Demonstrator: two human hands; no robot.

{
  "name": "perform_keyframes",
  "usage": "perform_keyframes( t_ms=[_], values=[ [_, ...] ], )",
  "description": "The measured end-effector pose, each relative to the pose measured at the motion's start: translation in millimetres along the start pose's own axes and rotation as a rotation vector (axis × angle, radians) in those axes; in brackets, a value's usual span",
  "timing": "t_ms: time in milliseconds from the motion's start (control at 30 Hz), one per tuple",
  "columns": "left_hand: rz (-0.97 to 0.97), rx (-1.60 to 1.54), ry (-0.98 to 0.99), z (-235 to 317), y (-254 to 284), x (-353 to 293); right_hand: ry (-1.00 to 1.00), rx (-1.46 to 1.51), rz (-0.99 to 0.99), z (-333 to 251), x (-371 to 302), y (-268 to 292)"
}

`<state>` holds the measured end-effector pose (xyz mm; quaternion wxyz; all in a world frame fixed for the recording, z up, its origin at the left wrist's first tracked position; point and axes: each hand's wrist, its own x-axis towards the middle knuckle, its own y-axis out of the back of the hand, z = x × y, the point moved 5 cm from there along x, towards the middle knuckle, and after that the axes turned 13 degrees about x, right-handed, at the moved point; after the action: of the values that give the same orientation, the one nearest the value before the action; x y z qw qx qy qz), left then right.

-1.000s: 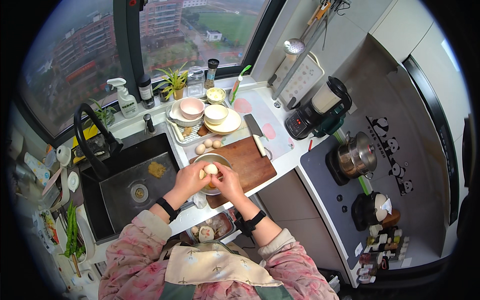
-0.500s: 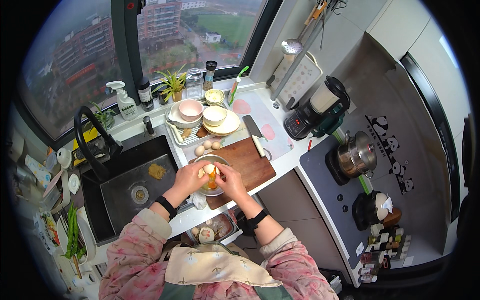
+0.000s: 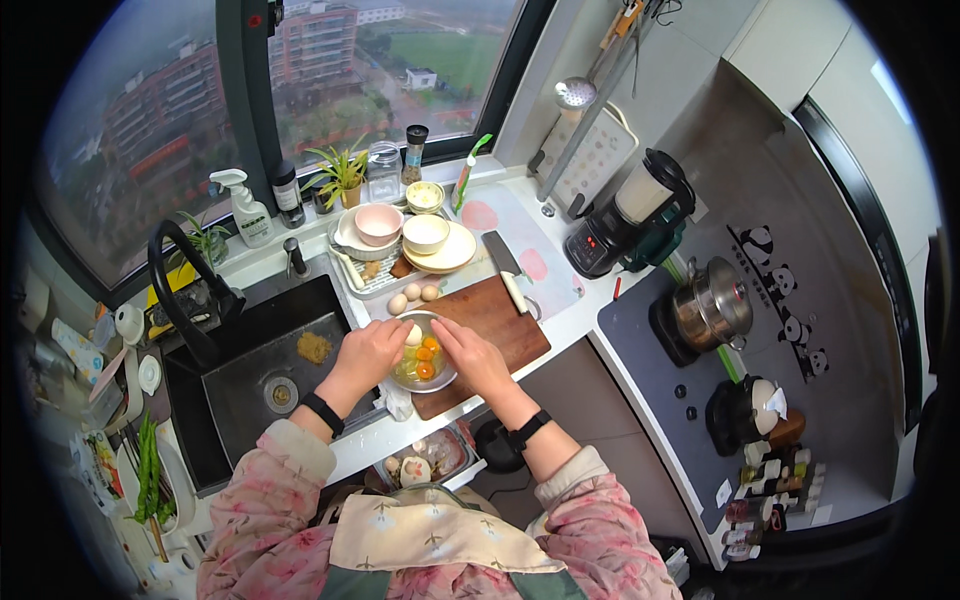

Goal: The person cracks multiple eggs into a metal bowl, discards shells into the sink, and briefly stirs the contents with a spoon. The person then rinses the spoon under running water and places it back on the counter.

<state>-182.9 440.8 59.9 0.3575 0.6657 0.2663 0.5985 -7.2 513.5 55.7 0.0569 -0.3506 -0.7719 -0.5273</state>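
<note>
A metal bowl (image 3: 441, 386) holds cracked eggs, with several orange yolks (image 3: 426, 369) in clear egg white. Over its left side, my left hand (image 3: 372, 352) is closed around a pale eggshell (image 3: 413, 336). My right hand (image 3: 474, 358) lies across the bowl's right rim, its fingers stretched toward the shell. No shell shows in the right hand, though its underside is hidden. Several whole eggs (image 3: 412, 293) rest on the counter just beyond the bowl. Beside the bowl lies a wooden cutting board (image 3: 500, 335).
A cleaver (image 3: 508, 270) lies at the board's far edge. Bowls and plates (image 3: 458, 248) stack on a rack behind. To the left is the black sink (image 3: 235, 375) with its faucet (image 3: 175, 290). An open drawer bin (image 3: 455, 458) with shells sits below the counter edge. A blender (image 3: 610, 225) stands right.
The egg held between both hands has come apart and its contents are in the bowl. My hands have separated, the right moving slightly right; the shell stays at my left hand.
</note>
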Motion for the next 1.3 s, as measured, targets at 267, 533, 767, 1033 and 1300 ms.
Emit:
perform_keyframes(
  t_ms=[267, 533, 767, 1033, 1300],
  values=[
    [-0.153, 0.001, -0.034, -2.9, -16.1, -11.2, -0.051, -0.037, -0.031, 7.6, -5.2, -15.9],
    [-0.087, 0.019, -0.037, -0.1, -17.3, -13.0, -0.041, 0.03, -0.046, 1.6, -6.1, -18.3],
    [-0.224, -0.003, 0.007, -0.7, -29.9, -24.2, -0.13, 0.015, -0.103, 1.9, -8.9, -25.1],
    [-0.26, -0.068, 0.142, -8.6, -38.3, -22.5, -0.17, 0.188, 0.067, 24.4, -15.3, -38.3],
    [-0.232, -0.356, 0.385, 5.5, -23.5, -16.9, -1.005, 1.644, 0.159, 35.3, -34.9, -94.3]
  ],
)
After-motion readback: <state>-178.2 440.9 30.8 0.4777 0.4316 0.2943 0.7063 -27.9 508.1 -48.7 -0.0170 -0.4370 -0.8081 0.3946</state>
